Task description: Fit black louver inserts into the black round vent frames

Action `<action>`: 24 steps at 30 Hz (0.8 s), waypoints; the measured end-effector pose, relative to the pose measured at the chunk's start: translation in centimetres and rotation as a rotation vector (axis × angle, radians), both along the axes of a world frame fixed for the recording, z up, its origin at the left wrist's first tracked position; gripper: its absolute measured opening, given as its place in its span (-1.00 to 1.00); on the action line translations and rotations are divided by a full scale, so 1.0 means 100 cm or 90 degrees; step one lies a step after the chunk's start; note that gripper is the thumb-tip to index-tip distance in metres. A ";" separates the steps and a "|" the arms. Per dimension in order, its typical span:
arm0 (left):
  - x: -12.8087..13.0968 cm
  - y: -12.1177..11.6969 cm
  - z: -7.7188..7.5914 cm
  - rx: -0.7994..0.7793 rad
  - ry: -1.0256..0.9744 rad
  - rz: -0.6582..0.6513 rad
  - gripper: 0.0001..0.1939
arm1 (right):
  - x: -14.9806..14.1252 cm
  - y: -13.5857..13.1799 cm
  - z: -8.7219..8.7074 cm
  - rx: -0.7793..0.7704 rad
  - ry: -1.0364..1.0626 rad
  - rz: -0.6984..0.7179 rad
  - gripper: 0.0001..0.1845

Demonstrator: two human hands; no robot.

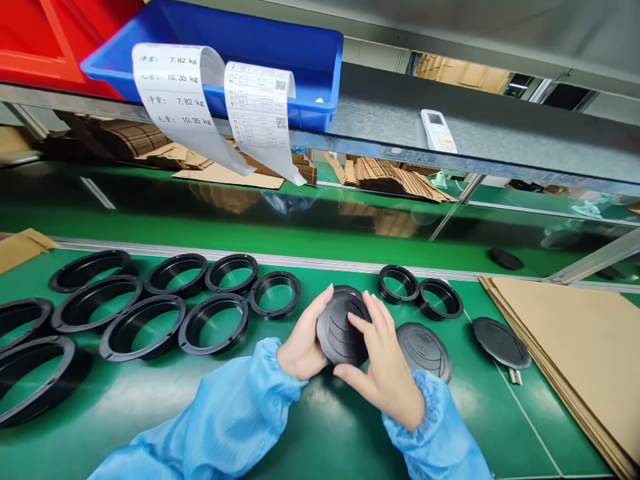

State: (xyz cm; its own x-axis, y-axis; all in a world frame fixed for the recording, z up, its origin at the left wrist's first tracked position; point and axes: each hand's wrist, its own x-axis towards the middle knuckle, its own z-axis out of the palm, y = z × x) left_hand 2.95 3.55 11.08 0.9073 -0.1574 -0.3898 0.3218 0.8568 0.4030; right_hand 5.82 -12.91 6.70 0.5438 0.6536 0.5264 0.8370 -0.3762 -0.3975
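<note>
Both my hands hold one round black plastic cap [339, 328] just above the green table [320, 427]. My left hand [301, 340] grips its left edge, thumb up along the rim. My right hand [384, 363] grips the right side, fingers pressed on the cap's face. A second black cap [425, 349] lies flat just right of my right hand. Two small black rings [398, 283] [441, 297] sit behind the hands.
Several black rings [215, 323] of different sizes lie in rows at the left. Another black disc [501, 342] and a stack of cardboard sheets [575, 347] are at the right. A shelf above carries a blue bin [235, 40], paper labels [260, 107] and a white remote [438, 131].
</note>
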 end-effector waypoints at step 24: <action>-0.025 -0.051 -0.048 0.297 0.027 -0.292 -0.60 | 0.173 -0.026 -0.055 -0.406 0.017 -0.270 0.17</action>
